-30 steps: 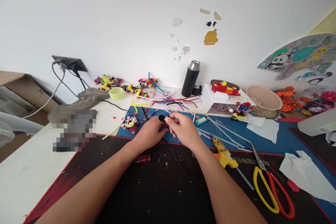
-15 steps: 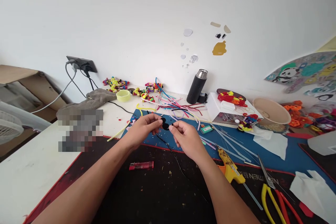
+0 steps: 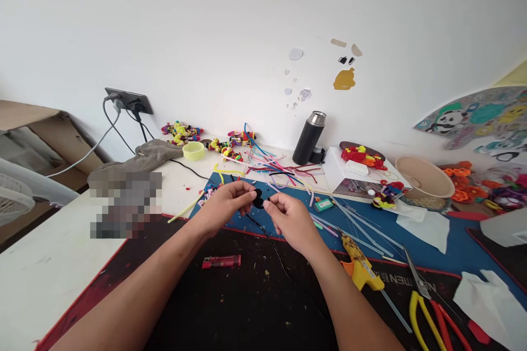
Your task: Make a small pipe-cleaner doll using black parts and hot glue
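Note:
Between my two hands is a small black piece with rounded lobes [image 3: 258, 199], held up above the blue mat. My left hand [image 3: 234, 197] pinches its left side between thumb and fingers. On its other side, my right hand [image 3: 284, 213] is closed, thumb against forefinger at the piece's lower right edge. Past my fingertips lie loose coloured pipe cleaners [image 3: 280, 167]. A red lighter [image 3: 221, 261] rests on the black mat below my hands. Right of my right forearm is a yellow glue gun [image 3: 360, 263].
Scissors [image 3: 420, 279] with yellow and red handles lie at the right. A black thermos [image 3: 309, 138] stands by the wall. Clear glue sticks [image 3: 358, 225] and a teal box [image 3: 324, 205] are on the blue mat. A black cable [image 3: 275, 249] crosses both mats. Small colourful figures [image 3: 181, 131] sit behind.
The black piece has turned slightly between my fingers, its lobes now closer together in view. Both hands have barely shifted, and the camera view has tilted a little.

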A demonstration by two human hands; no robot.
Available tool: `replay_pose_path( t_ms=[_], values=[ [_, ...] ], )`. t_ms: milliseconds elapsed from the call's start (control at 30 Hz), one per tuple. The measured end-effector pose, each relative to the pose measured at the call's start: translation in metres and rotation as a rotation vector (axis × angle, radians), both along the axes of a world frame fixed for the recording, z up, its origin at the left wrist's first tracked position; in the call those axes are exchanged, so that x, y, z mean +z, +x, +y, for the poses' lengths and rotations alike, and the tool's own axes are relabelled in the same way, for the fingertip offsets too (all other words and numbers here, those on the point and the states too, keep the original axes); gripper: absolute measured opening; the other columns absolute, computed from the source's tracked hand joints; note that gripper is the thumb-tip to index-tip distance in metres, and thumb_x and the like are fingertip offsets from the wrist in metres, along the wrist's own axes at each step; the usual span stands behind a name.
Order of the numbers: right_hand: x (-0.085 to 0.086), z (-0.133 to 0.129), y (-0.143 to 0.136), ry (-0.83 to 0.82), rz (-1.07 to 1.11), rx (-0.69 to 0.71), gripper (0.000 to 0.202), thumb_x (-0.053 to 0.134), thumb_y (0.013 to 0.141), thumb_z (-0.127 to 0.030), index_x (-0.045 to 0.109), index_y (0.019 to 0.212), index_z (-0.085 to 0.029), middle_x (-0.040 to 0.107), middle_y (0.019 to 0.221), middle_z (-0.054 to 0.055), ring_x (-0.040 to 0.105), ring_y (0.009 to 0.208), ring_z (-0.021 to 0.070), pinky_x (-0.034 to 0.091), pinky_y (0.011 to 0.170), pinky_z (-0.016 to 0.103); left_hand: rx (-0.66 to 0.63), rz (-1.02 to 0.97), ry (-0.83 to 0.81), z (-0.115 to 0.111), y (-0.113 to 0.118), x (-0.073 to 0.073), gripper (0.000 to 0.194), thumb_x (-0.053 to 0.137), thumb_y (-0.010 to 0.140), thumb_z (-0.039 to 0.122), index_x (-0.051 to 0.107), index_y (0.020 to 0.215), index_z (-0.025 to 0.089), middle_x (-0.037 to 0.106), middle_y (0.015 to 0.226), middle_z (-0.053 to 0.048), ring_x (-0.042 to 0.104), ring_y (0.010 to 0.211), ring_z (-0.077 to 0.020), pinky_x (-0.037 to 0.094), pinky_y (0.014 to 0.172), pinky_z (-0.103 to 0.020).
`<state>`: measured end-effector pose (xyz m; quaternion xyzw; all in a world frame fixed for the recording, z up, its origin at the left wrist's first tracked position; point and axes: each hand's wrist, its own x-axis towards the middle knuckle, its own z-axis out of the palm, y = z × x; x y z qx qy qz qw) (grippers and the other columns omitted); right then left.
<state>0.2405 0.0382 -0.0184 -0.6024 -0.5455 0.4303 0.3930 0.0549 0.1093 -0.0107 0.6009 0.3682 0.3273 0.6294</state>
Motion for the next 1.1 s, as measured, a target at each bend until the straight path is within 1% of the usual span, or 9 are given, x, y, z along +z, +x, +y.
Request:
replay_pose_path(
  t_ms=[200, 400, 700, 1000, 1100],
  values=[
    [0.0001, -0.0006, 0.0000, 0.008, -0.007, 0.013, 0.022, 0.060, 0.098, -0.042, 0.061, 0.089, -0.023, 0.054, 0.060, -0.007, 0.049, 0.047, 0.0119, 0.037, 0.049, 0.024, 0.007, -0.010, -0.004, -0.0015, 0.0008, 0.0017, 0.049, 0.082, 0.074, 0.062, 0.066, 0.089, 0.019, 0.063, 0.068, 0.002, 0.055, 0.064, -0.0154, 0.045, 0.064, -0.030],
    [0.0019, -0.0017, -0.0016, 0.001, -0.006, 0.017, 0.022, 0.060, 0.098, -0.042, 0.061, 0.087, -0.023, 0.053, 0.059, -0.006, 0.049, 0.048, 0.0128, 0.037, 0.049, 0.025, 0.007, -0.010, 0.011, -0.0021, 0.0004, 0.0032, 0.047, 0.082, 0.075, 0.061, 0.067, 0.089, 0.018, 0.063, 0.069, 0.002, 0.056, 0.064, -0.0157, 0.046, 0.065, -0.030],
    [0.0021, -0.0009, -0.0035, 0.001, 0.017, 0.024, 0.022, 0.060, 0.098, -0.043, 0.061, 0.089, -0.023, 0.055, 0.060, -0.006, 0.051, 0.050, 0.0127, 0.039, 0.051, 0.025, -0.011, -0.013, 0.018, -0.0023, 0.0024, -0.0008, 0.047, 0.082, 0.075, 0.060, 0.067, 0.090, 0.018, 0.064, 0.072, 0.002, 0.058, 0.063, -0.0152, 0.048, 0.063, -0.029],
    [0.0015, -0.0023, -0.0055, 0.020, 0.037, 0.040, 0.024, 0.060, 0.099, -0.046, 0.064, 0.099, -0.022, 0.059, 0.061, -0.005, 0.051, 0.049, 0.0124, 0.039, 0.050, 0.024, 0.029, -0.073, 0.010, -0.0011, 0.0037, -0.0060, 0.049, 0.085, 0.074, 0.059, 0.067, 0.092, 0.017, 0.066, 0.074, 0.001, 0.062, 0.063, -0.0147, 0.052, 0.062, -0.029],
    [0.0024, -0.0029, -0.0070, 0.025, 0.038, 0.035, 0.025, 0.062, 0.098, -0.046, 0.065, 0.098, -0.022, 0.058, 0.060, -0.005, 0.051, 0.049, 0.0126, 0.040, 0.051, 0.025, 0.039, -0.081, 0.012, -0.0010, 0.0041, -0.0059, 0.049, 0.085, 0.073, 0.060, 0.067, 0.092, 0.017, 0.066, 0.073, 0.001, 0.063, 0.063, -0.0154, 0.053, 0.062, -0.030]
  ],
)
